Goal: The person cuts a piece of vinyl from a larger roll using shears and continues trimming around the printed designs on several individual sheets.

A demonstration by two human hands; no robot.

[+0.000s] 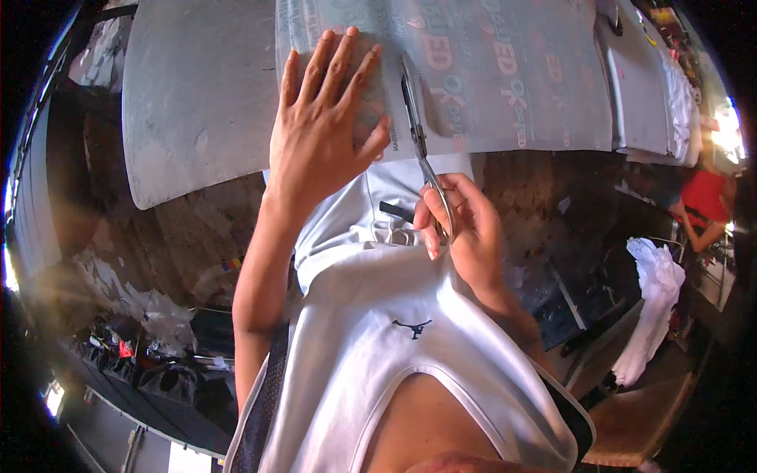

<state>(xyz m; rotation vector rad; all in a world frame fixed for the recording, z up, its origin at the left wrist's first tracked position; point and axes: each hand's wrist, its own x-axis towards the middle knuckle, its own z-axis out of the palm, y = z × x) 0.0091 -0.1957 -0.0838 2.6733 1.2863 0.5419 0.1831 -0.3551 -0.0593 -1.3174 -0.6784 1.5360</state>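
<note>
A translucent plastic sheet point(550, 112), printed with repeated writing, lies over the front of a grey tabletop point(195, 106). My left hand point(325, 124) rests palm down on the sheet with the fingers spread. In my right hand point(467, 219) is a pair of long metal scissors point(417, 133), its handle loops around my fingers. The blades point away from me, over the sheet and just right of my left thumb. How far apart the blades are is hard to tell. A small black strip-like object point(396, 211) shows beside my right fingers, against my light trousers point(337, 230).
Another pale table or board point(641, 88) stands at the right, with white cloth-like material point(680, 100) along it. A crumpled white bundle point(653, 307) is at lower right. A person in red point(704, 198) is at far right. Plastic scraps point(142, 295) lie on the left.
</note>
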